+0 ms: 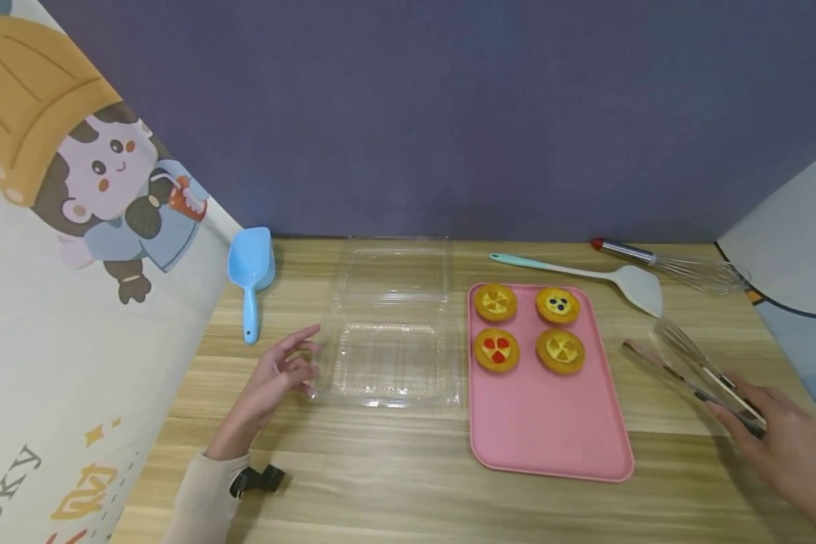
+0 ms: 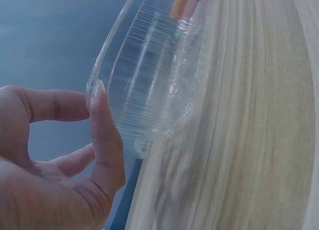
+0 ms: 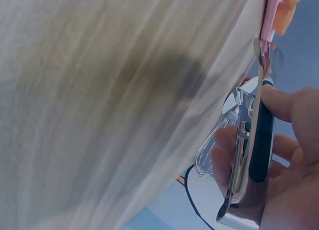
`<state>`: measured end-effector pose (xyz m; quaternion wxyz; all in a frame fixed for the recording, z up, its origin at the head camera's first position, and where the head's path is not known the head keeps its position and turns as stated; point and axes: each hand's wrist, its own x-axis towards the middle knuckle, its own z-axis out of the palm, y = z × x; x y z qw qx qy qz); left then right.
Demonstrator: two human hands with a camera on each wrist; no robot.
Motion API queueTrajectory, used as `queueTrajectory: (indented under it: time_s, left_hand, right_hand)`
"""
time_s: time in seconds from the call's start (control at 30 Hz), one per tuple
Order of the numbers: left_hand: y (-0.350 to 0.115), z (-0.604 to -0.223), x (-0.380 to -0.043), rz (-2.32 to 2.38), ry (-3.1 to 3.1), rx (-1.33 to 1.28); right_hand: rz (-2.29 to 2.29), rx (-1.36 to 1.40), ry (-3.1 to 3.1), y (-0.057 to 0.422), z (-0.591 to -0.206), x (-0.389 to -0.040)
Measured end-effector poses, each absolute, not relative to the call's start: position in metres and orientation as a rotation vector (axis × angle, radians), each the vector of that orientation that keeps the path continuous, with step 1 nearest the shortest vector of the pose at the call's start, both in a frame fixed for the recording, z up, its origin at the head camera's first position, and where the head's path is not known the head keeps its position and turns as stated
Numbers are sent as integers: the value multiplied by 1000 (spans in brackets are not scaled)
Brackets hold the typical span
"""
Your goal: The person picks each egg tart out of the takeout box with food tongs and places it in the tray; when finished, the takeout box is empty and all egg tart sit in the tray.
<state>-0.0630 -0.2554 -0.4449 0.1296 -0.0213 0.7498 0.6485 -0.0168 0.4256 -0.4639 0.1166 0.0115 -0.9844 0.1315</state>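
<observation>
A hinged clear plastic box point(image 1: 389, 361) lies spread on the table with its lid folded back toward the wall. At its left edge, my left hand point(image 1: 272, 385) pinches the rim between thumb and finger, as the left wrist view shows. My right hand point(image 1: 778, 431) grips metal serving tongs point(image 3: 260, 135) with dark handle inserts. The arms of the tongs stand apart, just off the right side of a pink tray point(image 1: 551, 423), and hold nothing. Several egg tarts sit on the tray's far half, among them a red-topped tart point(image 1: 496, 350) and a tart with dark berries point(image 1: 557, 304).
Behind the tray lies a turner point(image 1: 635, 287) with a pale green handle. A whisk point(image 1: 693, 272) rests against the back right corner beside a black cable point(image 1: 799, 308). At the far left is a blue scoop point(image 1: 251, 261). Walls close off the back and both sides.
</observation>
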Motion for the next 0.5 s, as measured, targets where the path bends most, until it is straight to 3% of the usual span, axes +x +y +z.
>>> queueTrajectory:
  time_s: [0.5]
  left_hand:
    - [-256,-444,-63,1886,2181,-67]
  right_hand:
    - [429,15,-2929,424,-472,-20]
